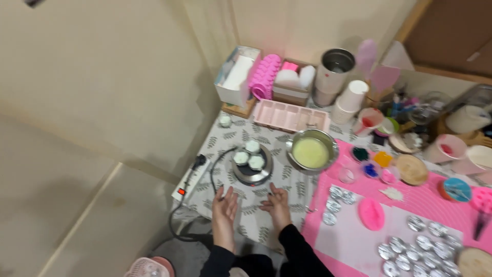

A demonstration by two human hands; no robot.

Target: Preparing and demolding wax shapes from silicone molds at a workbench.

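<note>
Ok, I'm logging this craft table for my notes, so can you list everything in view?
Hot plate: one, dark, on the leaf-print cloth, three small white-lidded pots on top.
Metal bowl: one, pale green liquid inside, right of the hot plate.
Pink tray mould: one, behind the bowl.
Pink mat: one, on the right.
Foil cups: many, silver, on the mat.
Power strip: one, white, at the table's left edge.
Left hand: open, empty, before the hot plate.
Right hand: open, empty, resting on the cloth.

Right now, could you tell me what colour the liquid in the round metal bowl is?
Pale yellow-green liquid in the round metal bowl, seen in the head view.
</note>
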